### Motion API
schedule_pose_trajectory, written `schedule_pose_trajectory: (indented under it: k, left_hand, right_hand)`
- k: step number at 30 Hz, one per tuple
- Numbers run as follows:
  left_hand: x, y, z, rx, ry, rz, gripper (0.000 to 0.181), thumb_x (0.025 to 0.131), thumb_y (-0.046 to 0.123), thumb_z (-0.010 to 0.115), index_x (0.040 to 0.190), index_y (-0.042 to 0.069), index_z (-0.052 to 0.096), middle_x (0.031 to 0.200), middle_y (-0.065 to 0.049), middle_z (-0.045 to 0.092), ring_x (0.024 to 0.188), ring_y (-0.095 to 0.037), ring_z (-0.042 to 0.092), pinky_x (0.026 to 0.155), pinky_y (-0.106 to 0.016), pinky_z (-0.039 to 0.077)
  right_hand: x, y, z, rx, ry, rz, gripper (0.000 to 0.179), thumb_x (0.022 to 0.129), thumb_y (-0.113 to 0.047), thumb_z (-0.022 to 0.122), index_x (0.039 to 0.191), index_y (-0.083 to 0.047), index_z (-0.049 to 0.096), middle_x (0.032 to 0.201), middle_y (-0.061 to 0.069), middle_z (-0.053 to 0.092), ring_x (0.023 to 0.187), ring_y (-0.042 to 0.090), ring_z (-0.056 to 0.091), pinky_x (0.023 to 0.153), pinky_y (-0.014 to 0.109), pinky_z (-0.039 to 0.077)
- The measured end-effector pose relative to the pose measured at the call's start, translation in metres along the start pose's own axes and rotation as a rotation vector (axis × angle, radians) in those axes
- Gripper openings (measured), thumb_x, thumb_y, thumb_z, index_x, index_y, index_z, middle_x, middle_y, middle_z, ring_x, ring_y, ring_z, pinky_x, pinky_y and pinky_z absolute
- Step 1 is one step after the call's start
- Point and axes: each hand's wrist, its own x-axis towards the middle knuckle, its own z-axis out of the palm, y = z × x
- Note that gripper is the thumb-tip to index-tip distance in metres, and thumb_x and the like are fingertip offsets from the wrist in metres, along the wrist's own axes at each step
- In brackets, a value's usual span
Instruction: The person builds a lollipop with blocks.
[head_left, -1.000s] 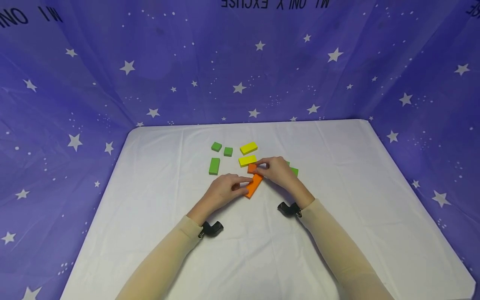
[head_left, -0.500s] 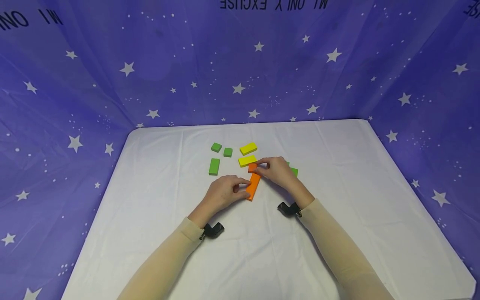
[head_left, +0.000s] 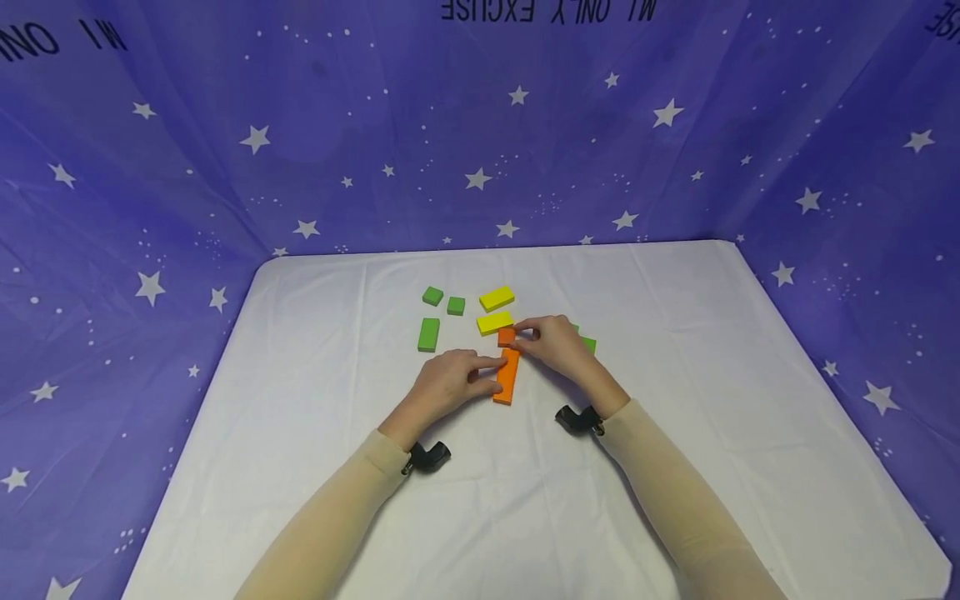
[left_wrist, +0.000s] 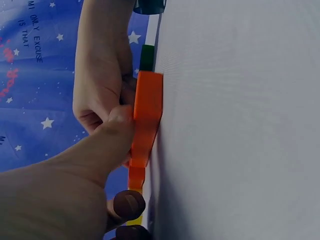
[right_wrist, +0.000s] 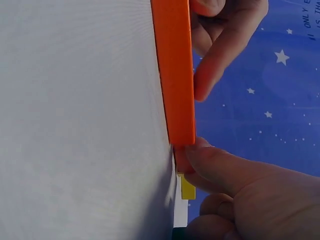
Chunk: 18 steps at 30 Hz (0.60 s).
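A long orange block (head_left: 506, 379) lies on the white table, its length running toward the person. At its far end sits a small orange block (head_left: 506, 337), close to a yellow block (head_left: 495, 323). My left hand (head_left: 452, 377) touches the long block's left side with thumb and index finger apart. My right hand (head_left: 553, 343) pinches the small block between thumb and index finger from the right. In the left wrist view the left thumb overlaps the long block (left_wrist: 149, 107). In the right wrist view the right thumb covers part of the small block (right_wrist: 184, 160).
Another yellow block (head_left: 497, 299) lies farther back. Two small green blocks (head_left: 456, 306) and a longer green block (head_left: 429, 334) are to the left. More green (head_left: 589, 344) shows partly hidden behind the right hand. A starry blue cloth (head_left: 480, 125) hangs behind the table.
The long orange block has turned from a slant to nearly straight, its near end swinging right. The small orange block has shifted slightly right and straightened. Both hands stay nearly in place.
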Motion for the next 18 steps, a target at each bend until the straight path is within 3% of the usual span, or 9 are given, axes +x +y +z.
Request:
schedule_pose_trajectory:
  k: [10,18]
  left_hand:
    - [-0.0043,0.0033,0.0037,0.084,0.105,0.014,0.047,0.086,0.056,0.083,0.127,0.031,0.079,0.072,0.009,0.057,0.065,-0.007,0.049,0.056,-0.022,0.036]
    - [-0.0091,0.0097,0.0028,0.133,0.123,0.000,0.047,0.085,0.058,0.083,0.123,0.029,0.081,0.077,0.010,0.065,0.067,-0.005,0.053,0.055,-0.024,0.040]
  right_hand:
    - [0.0000,0.0004,0.0002,0.056,0.045,-0.038,0.040,0.093,-0.038,0.083,0.123,-0.012,0.081,0.068,0.000,0.055,0.060,0.014,0.044,0.057,0.026,0.032]
    - [-0.0005,-0.0038,-0.0025,0.090,0.019,-0.041,0.035,0.095,-0.036,0.081,0.123,-0.014,0.081,0.066,-0.001,0.054,0.060,0.013,0.044,0.057,0.026,0.032]
